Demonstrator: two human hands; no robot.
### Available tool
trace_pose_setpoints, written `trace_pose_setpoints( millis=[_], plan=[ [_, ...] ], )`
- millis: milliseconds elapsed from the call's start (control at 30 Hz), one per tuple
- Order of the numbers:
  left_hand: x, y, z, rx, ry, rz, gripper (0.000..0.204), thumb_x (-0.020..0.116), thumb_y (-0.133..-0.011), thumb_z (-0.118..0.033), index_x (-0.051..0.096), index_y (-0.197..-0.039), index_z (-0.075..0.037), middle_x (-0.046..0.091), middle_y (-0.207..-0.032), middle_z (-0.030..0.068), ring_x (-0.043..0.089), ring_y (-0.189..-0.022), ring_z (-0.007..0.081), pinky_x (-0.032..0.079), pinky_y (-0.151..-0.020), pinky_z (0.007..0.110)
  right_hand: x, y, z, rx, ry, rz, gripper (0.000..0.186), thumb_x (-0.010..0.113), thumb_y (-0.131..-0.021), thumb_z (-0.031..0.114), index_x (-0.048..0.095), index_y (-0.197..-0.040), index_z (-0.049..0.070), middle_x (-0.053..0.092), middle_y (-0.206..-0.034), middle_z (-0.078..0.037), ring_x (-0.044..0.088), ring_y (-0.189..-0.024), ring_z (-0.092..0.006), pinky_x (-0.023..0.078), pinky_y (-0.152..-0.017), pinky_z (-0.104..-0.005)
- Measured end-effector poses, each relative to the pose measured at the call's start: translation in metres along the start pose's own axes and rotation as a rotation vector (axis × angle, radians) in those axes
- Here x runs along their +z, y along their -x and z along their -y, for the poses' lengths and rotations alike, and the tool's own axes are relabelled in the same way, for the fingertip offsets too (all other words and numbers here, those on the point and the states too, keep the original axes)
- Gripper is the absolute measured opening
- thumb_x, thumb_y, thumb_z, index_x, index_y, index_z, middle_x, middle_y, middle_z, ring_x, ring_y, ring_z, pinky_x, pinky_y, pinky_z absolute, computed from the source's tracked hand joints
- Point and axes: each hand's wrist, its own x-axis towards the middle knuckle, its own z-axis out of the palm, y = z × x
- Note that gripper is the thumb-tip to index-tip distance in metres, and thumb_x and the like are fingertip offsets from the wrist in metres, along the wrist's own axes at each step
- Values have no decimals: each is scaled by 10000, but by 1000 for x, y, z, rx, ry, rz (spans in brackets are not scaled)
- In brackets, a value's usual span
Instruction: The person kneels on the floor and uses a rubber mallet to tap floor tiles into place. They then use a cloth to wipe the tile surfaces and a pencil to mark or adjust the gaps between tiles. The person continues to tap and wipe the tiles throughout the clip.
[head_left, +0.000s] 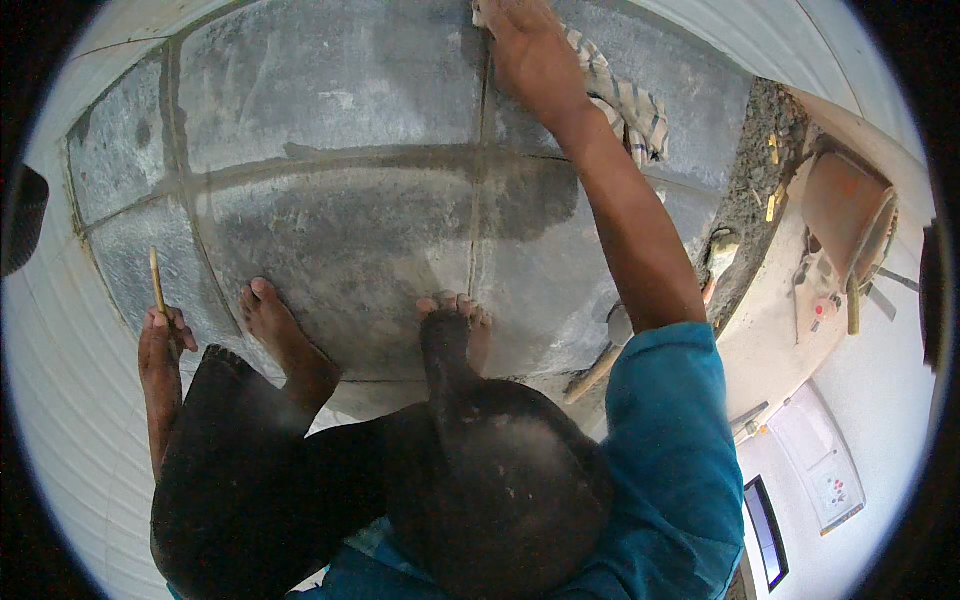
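In my left hand (165, 340), at the left, I grip a thin pale wooden stick (156, 270) upright beside my knee. My right hand (530, 45) reaches to the top of the grey tiled floor (330, 85), its fingers closed on a pale striped cloth (635, 115) that trails to the right over the tiles; the fingertips are partly hidden. Darker grout lines run between the tiles, and a damp dark patch (530, 210) lies below the cloth. Under my right forearm lie a tool with a wooden handle (590, 377) and a brush with pale bristles (722, 255).
My bare feet rest on the tiles. Curved white walls (70, 380) border the floor. At the right are a rough mortar strip (760, 160) with yellow bits, a reddish-brown container (840, 215) among tools, a white board (820, 460) and a dark-framed screen (763, 525).
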Motion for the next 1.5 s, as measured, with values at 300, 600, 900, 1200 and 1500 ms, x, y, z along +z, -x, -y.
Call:
trace_pose_setpoints(
  millis=[300,600,900,1200,1500],
  plan=[
    [3,-3,-8,-7,-88,-15,349,458,-1107,-423,548,-1041,-92,529,-945,17,519,-790,126,434,-748,308,-7,71,62,98,-154,-4,637,555,-893,15,455,-1522,32,461,-1580,-175,395,-1492,-377,319,-1229,-517],
    [3,-12,-8,9,-12,22,355,452,-1108,-426,553,-1046,-91,526,-924,19,529,-787,133,430,-752,307,-63,153,108,159,-576,207,525,521,-881,-50,590,-1397,21,605,-1425,-168,556,-1339,-383,454,-1118,-495],
    [14,-14,-16,70,-13,62,342,475,-1091,-405,563,-1085,-75,532,-938,28,536,-793,158,440,-779,333,-39,127,144,475,-341,54,418,585,-889,53,683,-1295,73,646,-1350,-109,599,-1245,-329,481,-1040,-458],
    [7,-41,-8,68,-46,75,352,526,-1056,-444,533,-1051,-93,525,-928,42,543,-736,169,466,-713,345,-55,190,113,457,25,-8,521,646,-818,135,673,-1337,112,604,-1464,-11,566,-1294,-251,463,-1044,-430],
    [-10,-79,6,78,24,87,362,542,-1055,-473,537,-1089,-112,563,-922,33,575,-692,145,511,-631,333,-97,253,31,632,226,-116,639,693,-712,23,702,-1319,220,685,-1370,38,645,-1118,-254,535,-967,-402]
  ],
)
